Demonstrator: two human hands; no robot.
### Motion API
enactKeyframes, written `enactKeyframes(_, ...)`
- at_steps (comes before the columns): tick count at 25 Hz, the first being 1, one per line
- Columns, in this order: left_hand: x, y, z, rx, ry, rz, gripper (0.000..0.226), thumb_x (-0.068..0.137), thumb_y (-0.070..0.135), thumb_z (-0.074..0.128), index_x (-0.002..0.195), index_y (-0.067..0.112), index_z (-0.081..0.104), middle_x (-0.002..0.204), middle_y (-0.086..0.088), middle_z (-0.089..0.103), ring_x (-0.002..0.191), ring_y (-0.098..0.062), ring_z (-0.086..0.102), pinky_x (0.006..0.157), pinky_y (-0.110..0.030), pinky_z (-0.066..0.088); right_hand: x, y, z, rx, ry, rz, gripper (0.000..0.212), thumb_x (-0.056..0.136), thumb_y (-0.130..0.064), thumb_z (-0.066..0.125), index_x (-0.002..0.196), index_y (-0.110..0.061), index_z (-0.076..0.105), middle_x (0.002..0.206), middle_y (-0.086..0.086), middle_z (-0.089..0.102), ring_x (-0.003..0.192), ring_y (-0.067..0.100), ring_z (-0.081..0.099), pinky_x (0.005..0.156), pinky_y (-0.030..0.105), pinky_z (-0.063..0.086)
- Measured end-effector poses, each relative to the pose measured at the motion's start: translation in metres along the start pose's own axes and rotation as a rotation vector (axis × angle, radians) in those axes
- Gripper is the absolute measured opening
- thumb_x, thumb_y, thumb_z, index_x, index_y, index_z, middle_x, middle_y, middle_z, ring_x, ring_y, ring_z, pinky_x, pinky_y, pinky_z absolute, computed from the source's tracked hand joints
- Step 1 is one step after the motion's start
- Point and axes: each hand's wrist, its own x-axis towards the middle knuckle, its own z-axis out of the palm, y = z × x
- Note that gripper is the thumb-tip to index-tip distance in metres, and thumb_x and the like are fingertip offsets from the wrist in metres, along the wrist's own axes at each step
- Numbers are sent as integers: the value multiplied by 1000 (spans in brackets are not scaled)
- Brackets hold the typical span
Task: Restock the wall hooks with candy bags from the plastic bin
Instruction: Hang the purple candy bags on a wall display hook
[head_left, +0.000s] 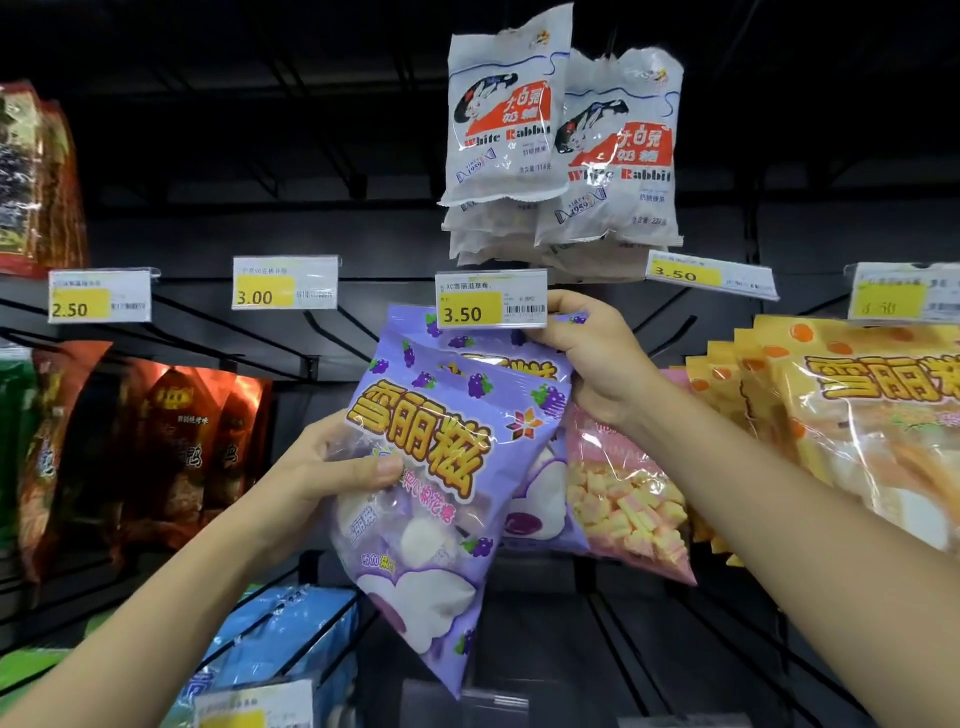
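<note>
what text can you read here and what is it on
"White Rabbit", "1959": white candy bags
"雪丽糍": purple bag
"雪丽", cut off: orange bags
"2.50": leftmost price tag
"3.00": second price tag
"3.50": third price tag
"3.50": fourth price tag
Fifth price tag: too blurred to read

Our left hand (337, 467) grips the marshmallow bags (436, 441) at their near left, our right hand (592, 358) their top, just right of the price tag (491, 300); White Rabbit bags (613, 156) hang above.
</note>
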Motion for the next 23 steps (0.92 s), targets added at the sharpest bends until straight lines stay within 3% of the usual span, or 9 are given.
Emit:
enactKeyframes(4, -1, 2, 3, 25, 12, -9, 52, 54, 36, 91, 97, 12, 73, 97, -10, 79, 86, -25, 75, 72, -27, 58, -3, 2, -3, -21, 27, -6, 12, 86, 6, 60, 87, -6, 63, 78, 11, 69, 58, 13, 67, 54, 23, 57)
enactKeyframes(10, -1, 4, 1, -31, 44, 12, 30, 62, 15, 72, 92, 10, 74, 90, -12, 79, 79, -25, 76, 67, -28, 59, 6, -3, 1, -26, 16, -35, 19, 82, 9, 63, 81, -10, 65, 58, -4, 72, 53, 9, 67, 52, 20, 56)
enactKeyframes(16, -3, -1, 3, -26, 88, -1, 34, 61, 18, 72, 92, 4, 72, 87, -12, 79, 76, -24, 75, 65, -26, 59, 4, 7, -2, -108, 5, -94, 19, 84, 5, 64, 83, -14, 68, 75, 2, 70, 61, 8, 67, 59, 22, 57)
enactKeyframes(23, 0, 0, 5, -45, 88, -6, 42, 63, 12, 71, 102, -1, 66, 90, -13, 78, 79, -25, 75, 66, -28, 59, 2, 6, -8, -71, -67, -141, 29, 71, 9, 73, 75, -20, 72, 68, -5, 75, 62, 11, 70, 56, 23, 57)
